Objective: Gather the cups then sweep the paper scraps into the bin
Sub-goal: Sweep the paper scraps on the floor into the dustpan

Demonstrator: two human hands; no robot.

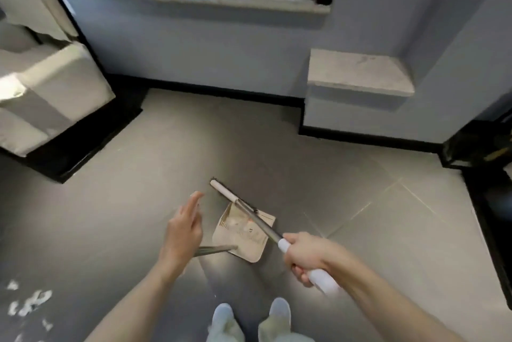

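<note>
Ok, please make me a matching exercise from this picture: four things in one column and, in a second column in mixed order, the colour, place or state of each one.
Column 1
1. left hand
2. right hand
3. dustpan
4. scraps

Column 2
a. grips the broom
b. white, at the lower left of the picture
c. fingers straight, holds nothing
d. beige, between the two hands

Pairs: 1-c, 2-a, 3-d, 4-b
</note>
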